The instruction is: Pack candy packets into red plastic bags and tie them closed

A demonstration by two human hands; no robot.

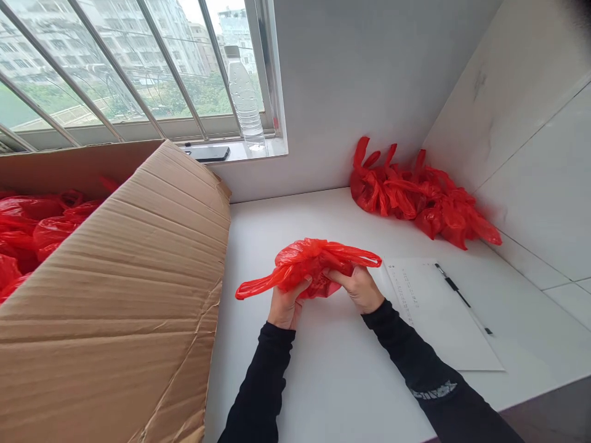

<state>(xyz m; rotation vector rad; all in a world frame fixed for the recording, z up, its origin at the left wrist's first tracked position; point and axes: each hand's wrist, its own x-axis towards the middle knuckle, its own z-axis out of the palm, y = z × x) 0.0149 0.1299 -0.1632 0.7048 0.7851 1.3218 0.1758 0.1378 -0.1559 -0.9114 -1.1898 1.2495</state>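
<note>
A tied red plastic bag [314,267] is held between my two hands over the white tabletop [323,369]. Its two handle loops stick out, one to the left and one to the right. My left hand [287,304] grips the bag's near left side, thumb on top. On the right side my right hand [360,288] is closed on the same bag, its thumb pressing into the front. The bag hides most of my fingers, and its contents cannot be made out.
At left stands a cardboard box [138,277] with several red bags [41,227] inside. More red bags [415,197] lie against the back wall. A written sheet [429,320], pen [462,297], phone [210,153] and water bottle [244,101] are also around; a barred window is behind.
</note>
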